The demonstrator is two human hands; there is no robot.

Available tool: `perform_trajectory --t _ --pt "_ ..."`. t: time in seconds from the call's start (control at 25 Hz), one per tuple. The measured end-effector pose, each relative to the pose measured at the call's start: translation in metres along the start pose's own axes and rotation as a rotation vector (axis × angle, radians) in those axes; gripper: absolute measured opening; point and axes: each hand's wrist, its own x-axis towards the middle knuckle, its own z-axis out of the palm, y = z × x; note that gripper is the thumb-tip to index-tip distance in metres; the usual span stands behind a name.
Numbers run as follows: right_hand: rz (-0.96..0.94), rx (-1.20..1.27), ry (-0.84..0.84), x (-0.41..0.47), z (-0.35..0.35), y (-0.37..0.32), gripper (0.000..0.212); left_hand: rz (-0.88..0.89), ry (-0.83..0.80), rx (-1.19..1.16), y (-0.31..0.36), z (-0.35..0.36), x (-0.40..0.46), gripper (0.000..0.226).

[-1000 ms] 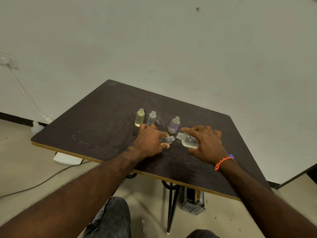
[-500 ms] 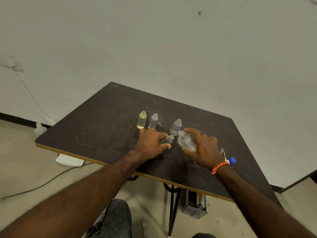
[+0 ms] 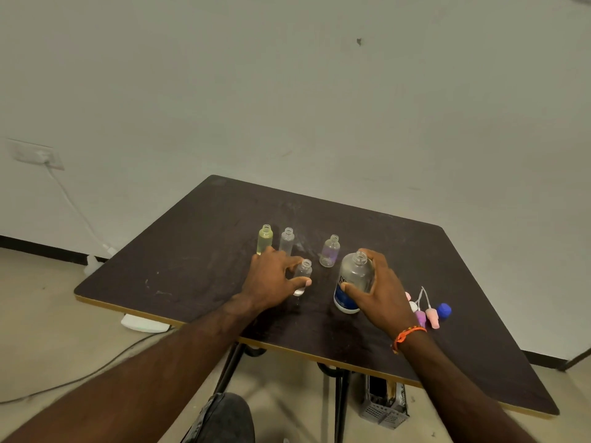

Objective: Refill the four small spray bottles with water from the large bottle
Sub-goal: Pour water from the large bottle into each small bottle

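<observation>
On the dark table my left hand holds a small clear spray bottle upright between thumb and fingers, its neck uncapped. The large clear bottle with a blue label stands upright and uncapped just to the right, and my right hand grips its side. Behind them stand three more small uncapped bottles: a yellow one, a clear one and a purple one.
Several spray tops in pink, purple and white lie with a blue cap on the table right of my right hand. Below the table are a grey crate, a cable and a white box on the floor.
The large bottle went from lying tilted with its neck at the small bottle to standing upright on the table. The small bottle in my left hand is also upright now.
</observation>
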Motion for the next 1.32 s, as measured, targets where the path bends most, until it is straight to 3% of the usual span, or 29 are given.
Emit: perform_trajectory --t 0.36,0.56,0.8,1.08,1.32 --pt "-0.052 0.004 0.076 0.000 0.015 -0.003 0.074 -0.085 -0.113 0.307 0.024 0.003 0.048 0.025" --pt "-0.051 0.016 0.070 0.004 0.020 -0.004 0.074 -0.079 -0.166 0.516 0.035 0.006 0.076 0.042" --pt "0.057 0.163 0.070 0.006 0.009 0.021 0.073 -0.088 -0.182 0.542 0.030 0.005 0.095 0.047" --pt "0.053 0.183 0.079 0.005 0.008 0.020 0.071 -0.107 -0.276 0.439 0.028 0.005 0.107 0.052" --pt "0.073 0.195 0.077 0.004 0.007 0.018 0.071 -0.120 -0.261 0.371 0.028 0.006 0.111 0.052"
